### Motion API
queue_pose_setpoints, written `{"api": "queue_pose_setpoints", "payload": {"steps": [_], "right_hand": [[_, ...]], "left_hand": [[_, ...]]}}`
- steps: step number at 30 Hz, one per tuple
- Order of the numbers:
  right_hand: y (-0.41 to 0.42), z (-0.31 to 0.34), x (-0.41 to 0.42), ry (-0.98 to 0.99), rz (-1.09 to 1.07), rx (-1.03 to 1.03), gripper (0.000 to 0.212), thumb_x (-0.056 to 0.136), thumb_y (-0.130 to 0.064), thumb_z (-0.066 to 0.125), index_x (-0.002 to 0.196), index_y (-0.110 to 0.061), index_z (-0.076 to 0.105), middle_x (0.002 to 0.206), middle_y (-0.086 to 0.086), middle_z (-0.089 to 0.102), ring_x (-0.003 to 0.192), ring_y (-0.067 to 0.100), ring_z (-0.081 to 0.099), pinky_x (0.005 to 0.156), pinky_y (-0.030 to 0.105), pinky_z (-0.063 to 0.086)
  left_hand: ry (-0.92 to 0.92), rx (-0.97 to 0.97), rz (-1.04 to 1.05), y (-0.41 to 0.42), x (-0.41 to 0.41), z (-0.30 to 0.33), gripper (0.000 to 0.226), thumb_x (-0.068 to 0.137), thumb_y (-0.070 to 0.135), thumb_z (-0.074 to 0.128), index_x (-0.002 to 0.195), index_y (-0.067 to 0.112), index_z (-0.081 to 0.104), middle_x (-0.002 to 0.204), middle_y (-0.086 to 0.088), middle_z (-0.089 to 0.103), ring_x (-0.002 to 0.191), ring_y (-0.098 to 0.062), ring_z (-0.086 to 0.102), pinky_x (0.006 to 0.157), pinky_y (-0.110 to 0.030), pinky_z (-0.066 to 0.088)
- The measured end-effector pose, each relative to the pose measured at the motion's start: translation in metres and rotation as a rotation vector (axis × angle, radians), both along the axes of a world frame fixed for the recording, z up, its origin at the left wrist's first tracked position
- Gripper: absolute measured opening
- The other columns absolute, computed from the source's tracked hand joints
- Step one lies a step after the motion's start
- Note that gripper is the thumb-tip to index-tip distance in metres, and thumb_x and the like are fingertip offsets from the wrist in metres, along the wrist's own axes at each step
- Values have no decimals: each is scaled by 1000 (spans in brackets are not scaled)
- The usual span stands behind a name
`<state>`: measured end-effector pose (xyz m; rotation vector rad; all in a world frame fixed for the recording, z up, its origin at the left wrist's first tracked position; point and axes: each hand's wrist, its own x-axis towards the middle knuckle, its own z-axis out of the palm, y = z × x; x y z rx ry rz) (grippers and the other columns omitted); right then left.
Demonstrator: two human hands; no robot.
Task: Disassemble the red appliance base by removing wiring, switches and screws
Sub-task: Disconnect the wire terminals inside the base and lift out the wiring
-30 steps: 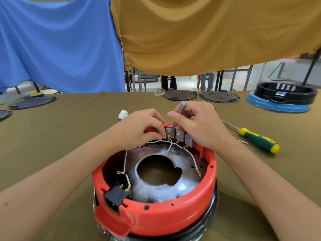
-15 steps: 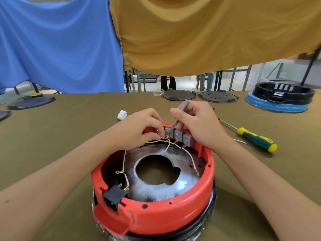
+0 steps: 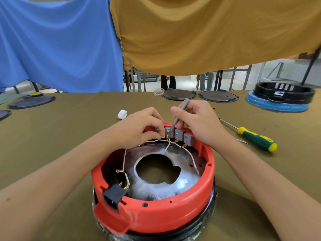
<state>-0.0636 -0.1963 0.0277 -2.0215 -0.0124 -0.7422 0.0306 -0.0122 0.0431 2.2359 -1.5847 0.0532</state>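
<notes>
The red appliance base [image 3: 156, 211] lies upside down on the table in front of me, with a silver metal plate [image 3: 182, 185] inside. A row of grey switches [image 3: 178, 134] sits on its far inner wall, and white wires [image 3: 191, 155] run from them. My left hand [image 3: 139, 129] pinches a white wire beside the leftmost visible switch. My right hand [image 3: 198, 122] holds a thin grey tool [image 3: 178, 115], its tip set on that switch. A black socket [image 3: 114, 195] sits in the near left rim.
A green and yellow screwdriver [image 3: 255, 138] lies on the olive table cloth [image 3: 60, 136] to the right. A small white part [image 3: 122, 113] lies behind my left hand. Dark round plates [image 3: 178, 94] and a black and blue base [image 3: 281, 96] stand at the far edge.
The grey tool has tilted, and its tip has moved onto the left switch. My left hand keeps its pinch on the wire. The view has shifted slightly.
</notes>
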Motion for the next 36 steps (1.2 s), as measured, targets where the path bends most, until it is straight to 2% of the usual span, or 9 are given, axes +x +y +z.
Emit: {"api": "queue_pose_setpoints", "payload": {"steps": [5,10,15,18,21,26,32,36], "right_hand": [[1,1,0,30,5,72,30,96,-29,64,76,-8,69,58,2,66,52,7,56,57,17,47],[4,1,-5,-36,-35,-30,26,96,-30,64,79,-11,68,59,2,68,56,16,63,63,31,53],[5,2,-6,-34,-34,-96,21,95,-31,65,80,-17,69,62,-1,69,61,19,66,67,37,55],[3,1,-5,-26,-25,-64,23,95,-31,65,82,-13,69,62,1,69,60,19,65,68,39,54],[1,0,-3,-19,-14,-29,26,95,-30,65,83,-8,69,62,4,69,58,19,64,66,38,53],[2,-1,-3,-6,-9,4,28,96,-30,65,78,-9,69,59,3,68,54,11,59,62,32,51],[5,2,-6,-58,-53,-75,24,95,-31,66,81,-12,69,61,-2,69,60,18,66,66,36,53],[5,3,-7,-43,-32,-150,18,94,-30,67,79,-20,68,64,0,71,62,16,68,65,32,55]], "left_hand": [[14,9,-3,0,-2,1,17,90,19,69,85,35,67,116,8,50,93,9,49,89,-16,37],[12,1,-4,0,-1,1,18,90,19,69,84,36,67,115,9,51,92,10,50,86,-15,37],[8,-4,2,0,1,-1,11,89,20,70,88,31,71,115,10,50,96,5,50,91,-20,39],[10,-3,1,0,1,-1,12,89,20,70,87,32,70,115,10,50,96,6,50,90,-19,39],[7,-1,1,0,1,0,12,89,20,70,87,32,69,116,9,51,97,6,50,90,-17,38],[1,3,5,0,0,-1,11,90,20,70,87,31,70,116,8,50,96,6,50,89,-16,37],[14,-6,7,0,0,0,12,89,20,70,87,32,70,114,9,51,91,8,50,86,-17,37],[10,-16,12,1,0,-1,9,89,20,71,88,29,72,114,9,51,98,0,51,91,-21,39]]}}
